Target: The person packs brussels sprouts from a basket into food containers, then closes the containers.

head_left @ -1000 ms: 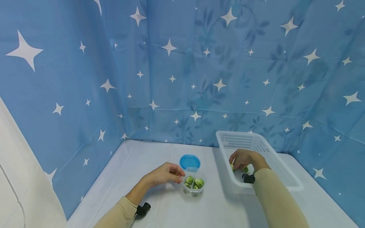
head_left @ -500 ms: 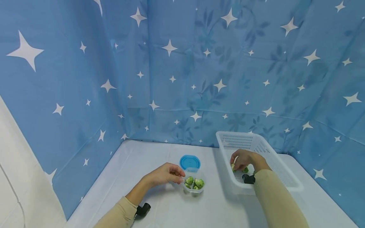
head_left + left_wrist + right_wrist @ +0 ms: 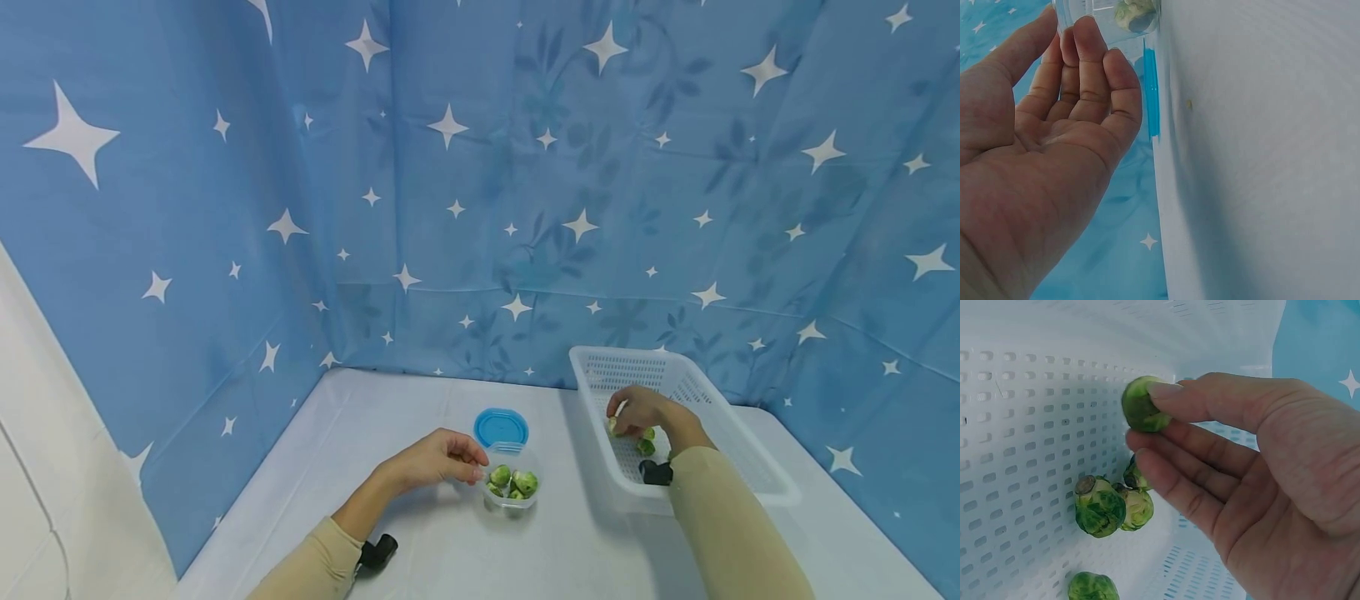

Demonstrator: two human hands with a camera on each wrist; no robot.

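Note:
In the right wrist view my right hand (image 3: pixel 1229 456) pinches a green Brussels sprout (image 3: pixel 1141 403) between thumb and fingertips. The sprout is held above the floor of the white slotted basket (image 3: pixel 720 417). Lower in the basket lie several more sprouts, a larger one (image 3: pixel 1099 509) among them. My left hand (image 3: pixel 435 458) is at the left side of a small clear plastic container (image 3: pixel 512 503), thumb and fingertips pinching its rim. Inside the container sit several sprouts (image 3: pixel 523 482); the wrist view cuts off most of it.
Behind the container a round blue lid (image 3: pixel 501 427) lies on the white tablecloth (image 3: pixel 450 550). The basket stands on the right of the table. A blue curtain (image 3: pixel 480 183) with white stars hangs along the back and sides.
My right hand has risen slightly inside the basket with the sprout, showing more of the sprouts below. The left hand and container have stayed in place.

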